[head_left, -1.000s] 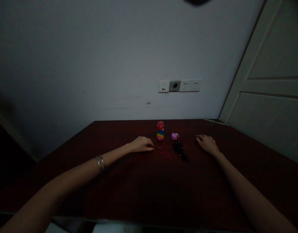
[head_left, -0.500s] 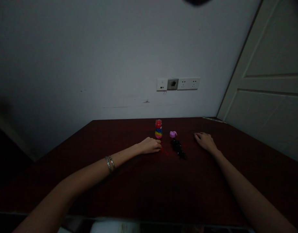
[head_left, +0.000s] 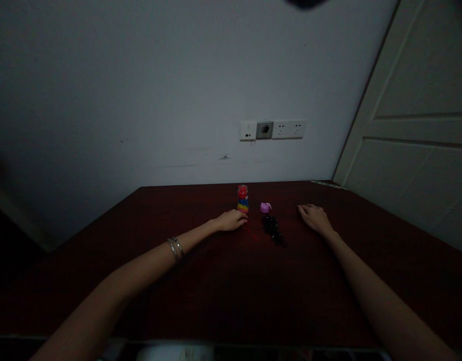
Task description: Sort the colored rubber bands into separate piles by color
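Observation:
A small clear jar (head_left: 243, 198) with red, blue, yellow and pink layers stands upright without a lid. Just in front of it is my left hand (head_left: 233, 220), its fingers bent down over some thin red strands (head_left: 253, 234) on the table; what the fingertips hold, if anything, is too small to tell. A pink cap (head_left: 266, 207) lies right of the jar, and a shiny black bunch (head_left: 274, 230) lies in front of the cap. Farther right, my right hand (head_left: 314, 217) rests flat on the tabletop, fingers extended, holding nothing.
The dark red table (head_left: 215, 286) meets a pale wall (head_left: 140, 100) at the back. Sockets (head_left: 289, 129) and a switch plate (head_left: 264, 130) are on the wall. A panelled door (head_left: 415, 165) is at the right. Objects show below the table's front edge.
My left hand has shifted slightly up, closer to the jar's base, and now hides its bottom. The view has moved slightly. My right hand stays resting on the table.

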### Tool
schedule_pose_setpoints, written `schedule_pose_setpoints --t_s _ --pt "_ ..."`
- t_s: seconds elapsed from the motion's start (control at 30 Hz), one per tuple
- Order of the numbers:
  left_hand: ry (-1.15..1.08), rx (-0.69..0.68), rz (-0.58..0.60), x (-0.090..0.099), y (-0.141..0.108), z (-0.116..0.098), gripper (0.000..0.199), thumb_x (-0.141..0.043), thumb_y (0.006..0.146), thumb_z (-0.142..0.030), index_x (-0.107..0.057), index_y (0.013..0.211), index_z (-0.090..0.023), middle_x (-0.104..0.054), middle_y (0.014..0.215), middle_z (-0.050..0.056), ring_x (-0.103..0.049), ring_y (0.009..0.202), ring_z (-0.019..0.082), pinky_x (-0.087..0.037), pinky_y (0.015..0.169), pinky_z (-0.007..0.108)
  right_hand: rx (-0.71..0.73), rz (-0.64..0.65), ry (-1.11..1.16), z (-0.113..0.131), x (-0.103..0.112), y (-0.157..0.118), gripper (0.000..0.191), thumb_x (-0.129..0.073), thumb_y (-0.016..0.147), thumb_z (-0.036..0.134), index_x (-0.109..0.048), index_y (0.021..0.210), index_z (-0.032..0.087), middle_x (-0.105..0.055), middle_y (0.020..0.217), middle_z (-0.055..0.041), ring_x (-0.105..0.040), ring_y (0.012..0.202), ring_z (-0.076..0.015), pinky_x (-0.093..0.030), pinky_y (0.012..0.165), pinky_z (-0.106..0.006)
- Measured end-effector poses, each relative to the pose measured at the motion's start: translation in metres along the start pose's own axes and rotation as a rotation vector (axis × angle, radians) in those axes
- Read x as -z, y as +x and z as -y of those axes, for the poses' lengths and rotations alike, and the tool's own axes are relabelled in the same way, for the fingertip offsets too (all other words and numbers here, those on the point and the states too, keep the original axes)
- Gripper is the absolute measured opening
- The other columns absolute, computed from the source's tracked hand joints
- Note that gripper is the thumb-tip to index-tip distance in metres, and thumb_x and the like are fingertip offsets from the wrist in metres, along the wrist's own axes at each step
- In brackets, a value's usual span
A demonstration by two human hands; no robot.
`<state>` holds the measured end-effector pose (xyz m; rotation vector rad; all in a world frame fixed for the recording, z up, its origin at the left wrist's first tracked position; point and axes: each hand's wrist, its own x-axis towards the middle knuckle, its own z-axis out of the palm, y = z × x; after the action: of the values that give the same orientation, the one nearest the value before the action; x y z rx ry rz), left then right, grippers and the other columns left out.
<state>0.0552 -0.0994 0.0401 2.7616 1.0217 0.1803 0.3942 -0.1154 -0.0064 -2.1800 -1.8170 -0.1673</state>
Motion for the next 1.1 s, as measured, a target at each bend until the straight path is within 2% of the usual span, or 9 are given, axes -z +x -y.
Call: schedule_pose_setpoints --t_s 0.23,0.37,0.57,0.73,0.8,0.87,0.97,1.1 --pt "-0.137 0.019 -0.024 -0.005 0.007 -0.003 0.023 -0.05 0.083 -0.025 -0.066 0.095 -0.014 -0.065 0.084 0.005 -0.057 0.072 0.012 -0.041 0.065 0.02 -0.001 0.011 0.002 0.001 0.001 0.0 0.053 -0.02 0.091 0.043 -0.061 0.113 0.017 -0.054 0.123 -0.0146 -0.051 0.108 -0.0283 -0.037 0.09 -0.041" --pt "-0.24 -0.023 0.01 -0.002 0.006 -0.004 0.019 -0.054 0.08 -0.022 -0.067 0.089 -0.012 -0.064 0.078 0.003 -0.054 0.067 0.01 -0.038 0.061 0.018 -0.019 0.016 0.0 0.002 0.003 0.0 0.054 -0.02 0.091 0.045 -0.062 0.112 0.017 -0.053 0.124 -0.0148 -0.051 0.109 -0.0294 -0.037 0.09 -0.042" --pt "-0.324 -0.073 0.135 0.011 -0.001 -0.004 0.029 -0.063 0.074 -0.037 -0.068 0.089 -0.013 -0.055 0.062 -0.002 -0.046 0.056 0.008 -0.031 0.053 0.018 -0.018 0.01 0.012 0.004 0.003 -0.003 0.053 -0.021 0.091 0.044 -0.062 0.111 0.017 -0.053 0.125 -0.015 -0.05 0.11 -0.0308 -0.037 0.091 -0.044" --pt "-0.321 -0.094 0.127 0.014 -0.001 -0.001 0.038 -0.069 0.067 -0.039 -0.067 0.094 -0.013 -0.056 0.065 -0.001 -0.048 0.057 0.008 -0.033 0.055 0.019 0.037 -0.082 0.098 0.005 0.012 -0.003 0.044 -0.032 0.089 0.04 -0.063 0.109 0.015 -0.055 0.122 -0.0137 -0.048 0.112 -0.0294 -0.038 0.092 -0.041" --pt "-0.305 -0.082 0.122 0.012 -0.001 0.0 0.038 -0.07 0.066 -0.04 -0.068 0.092 -0.012 -0.057 0.066 -0.001 -0.049 0.058 0.009 -0.034 0.055 0.02 0.113 -0.122 0.198 0.018 0.025 -0.004 0.036 -0.042 0.085 0.037 -0.064 0.106 0.016 -0.058 0.117 -0.0119 -0.051 0.109 -0.0259 -0.039 0.092 -0.037" --pt "-0.288 -0.081 0.104 0.009 -0.001 -0.001 0.038 -0.071 0.064 -0.041 -0.068 0.09 -0.012 -0.059 0.068 0.0 -0.051 0.059 0.01 -0.034 0.055 0.02 0.247 -0.07 0.363 0.041 0.041 -0.009 0.031 -0.048 0.082 0.032 -0.064 0.104 0.017 -0.062 0.11 -0.0098 -0.056 0.1 -0.021 -0.042 0.088 -0.032" --pt "-0.237 -0.091 0.066 0.006 -0.003 -0.005 0.034 -0.07 0.065 -0.041 -0.069 0.085 -0.013 -0.061 0.071 0.001 -0.053 0.062 0.01 -0.035 0.056 0.019 0.524 0.16 0.519 0.087 0.065 -0.027 0.035 -0.056 0.077 0.034 -0.063 0.107 0.017 -0.063 0.106 -0.0084 -0.058 0.094 -0.0198 -0.045 0.084 -0.032" --pt "-0.182 -0.09 0.049 0.006 -0.005 -0.013 0.025 -0.068 0.069 -0.036 -0.069 0.081 -0.014 -0.063 0.071 0.002 -0.054 0.063 0.011 -0.035 0.055 0.02 0.724 0.354 0.438 0.134 0.079 -0.054 0.05 -0.063 0.071 0.042 -0.058 0.114 0.015 -0.061 0.103 -0.0102 -0.057 0.089 -0.021 -0.045 0.079 -0.034"
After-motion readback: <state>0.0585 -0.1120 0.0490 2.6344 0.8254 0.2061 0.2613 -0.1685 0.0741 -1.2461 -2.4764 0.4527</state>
